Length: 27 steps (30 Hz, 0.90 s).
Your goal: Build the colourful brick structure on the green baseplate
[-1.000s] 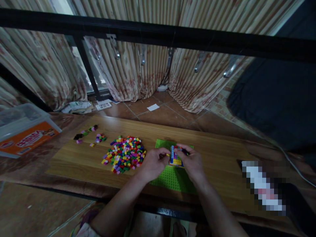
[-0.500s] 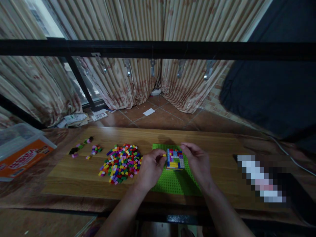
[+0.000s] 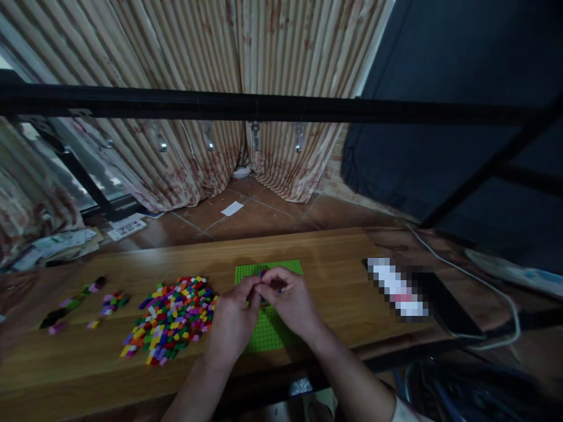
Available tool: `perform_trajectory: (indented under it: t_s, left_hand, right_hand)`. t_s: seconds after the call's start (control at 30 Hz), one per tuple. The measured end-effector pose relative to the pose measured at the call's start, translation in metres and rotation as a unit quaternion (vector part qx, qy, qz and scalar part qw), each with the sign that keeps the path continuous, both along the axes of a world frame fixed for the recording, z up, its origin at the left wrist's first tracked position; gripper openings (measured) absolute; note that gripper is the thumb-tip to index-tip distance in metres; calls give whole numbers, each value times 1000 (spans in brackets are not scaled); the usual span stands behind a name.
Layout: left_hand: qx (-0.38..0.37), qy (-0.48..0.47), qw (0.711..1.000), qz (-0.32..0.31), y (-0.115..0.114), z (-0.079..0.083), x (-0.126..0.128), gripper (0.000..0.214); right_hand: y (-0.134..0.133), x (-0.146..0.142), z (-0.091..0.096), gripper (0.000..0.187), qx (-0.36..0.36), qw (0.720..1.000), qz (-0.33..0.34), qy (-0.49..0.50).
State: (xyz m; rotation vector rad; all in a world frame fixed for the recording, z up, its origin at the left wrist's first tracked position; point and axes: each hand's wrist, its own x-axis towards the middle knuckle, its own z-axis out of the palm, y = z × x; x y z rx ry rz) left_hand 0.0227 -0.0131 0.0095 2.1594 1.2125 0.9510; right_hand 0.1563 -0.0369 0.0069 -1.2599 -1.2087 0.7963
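My left hand point(image 3: 232, 316) and my right hand point(image 3: 291, 298) meet over a green studded baseplate point(image 3: 273, 335), their fingertips touching. Both are closed in a pinch; anything between the fingers is too hidden to name. Beneath them sits a small block of coloured toy bricks, almost wholly covered, with only bits of red and blue point(image 3: 263, 274) peeping out. To the left of my left hand spreads a large heap of mixed toy bricks point(image 3: 176, 316).
Small groups of bricks lie farther left, among them a dark one point(image 3: 53, 318). The wooden tabletop point(image 3: 343, 293) carries everything. At right are a pixelated object point(image 3: 398, 290), a black flat item point(image 3: 448, 305) and a white cable point(image 3: 505, 296). A black rail point(image 3: 281, 108) crosses behind.
My view has turned to the right. The hands, apart on either side of the brick block before, have come together over it. The yellow brick in my left fingers is now out of sight.
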Motion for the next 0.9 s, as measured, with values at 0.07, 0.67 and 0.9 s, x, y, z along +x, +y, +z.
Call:
perform_trajectory:
  t_s: [0.07,0.67,0.9]
  left_hand:
    - [19,4,1000,3,0,-2,0,20]
    - [2,-64,998,-5,-5,-1,7,15]
    - [-48,-36,997,53,-3,2,6,21]
  right_hand:
    - [0,0,2,7,-3,1000,2,4]
    - [-3,7,-4,16,-15,1000,-19,5]
    - [-1,37,-2,22,-10,979,-45,-197]
